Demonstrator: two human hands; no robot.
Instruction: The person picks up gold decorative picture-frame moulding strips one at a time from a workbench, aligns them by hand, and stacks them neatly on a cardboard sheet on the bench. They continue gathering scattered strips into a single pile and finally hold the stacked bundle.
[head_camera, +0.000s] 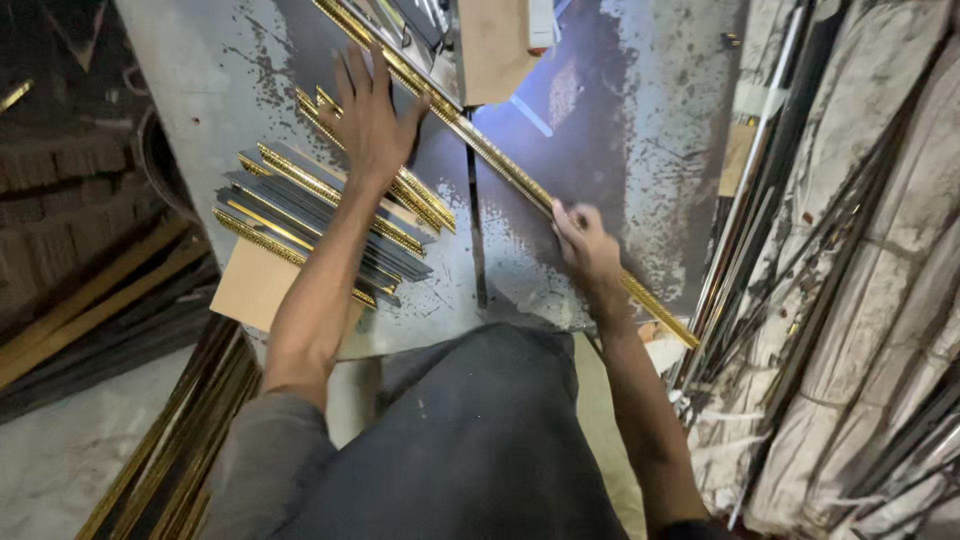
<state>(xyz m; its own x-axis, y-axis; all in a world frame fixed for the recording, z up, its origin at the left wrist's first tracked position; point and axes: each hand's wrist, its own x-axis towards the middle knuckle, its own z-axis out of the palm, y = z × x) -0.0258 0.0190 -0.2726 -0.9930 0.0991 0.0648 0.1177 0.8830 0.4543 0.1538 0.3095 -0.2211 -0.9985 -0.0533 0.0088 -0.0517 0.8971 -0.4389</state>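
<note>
The left hand, fingers spread flat, presses a long gold-patterned moulding strip running from 11 to 4 o'clock across the worn grey metal saw table, while the right hand pinches it lower down, apparently positioning it for cutting, with steady feeding toward the 12 o'clock saw housing likely needed.

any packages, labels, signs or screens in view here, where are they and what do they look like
No labels, signs or screens show.
Wrapped long bundles: leaning at the right edge, pale dusty wrapping, tube-like.
Flat brown cardboard sheet: on the grey table under the cut gold-and-black moulding pieces, beside the left hand, plain, rectangular.
</note>
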